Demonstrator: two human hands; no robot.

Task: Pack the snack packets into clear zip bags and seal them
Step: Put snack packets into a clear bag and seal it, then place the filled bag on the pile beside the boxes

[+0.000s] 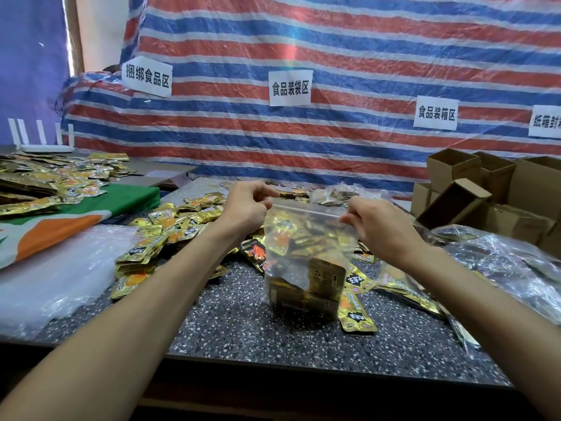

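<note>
Currently left hand (247, 205) and right hand (375, 221) each pinch a top corner of the zip bag (306, 253), keeping it upright above the table (243, 323) so packets (303, 296) settle below the seal.

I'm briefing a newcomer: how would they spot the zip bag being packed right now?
Start at the dark speckled table, front centre. Just above it, the left hand and right hand pinch the top corners of a clear zip bag. Unlike the filled bags heaped at right, it's held upright, gold snack packets settled at its bottom.
</note>
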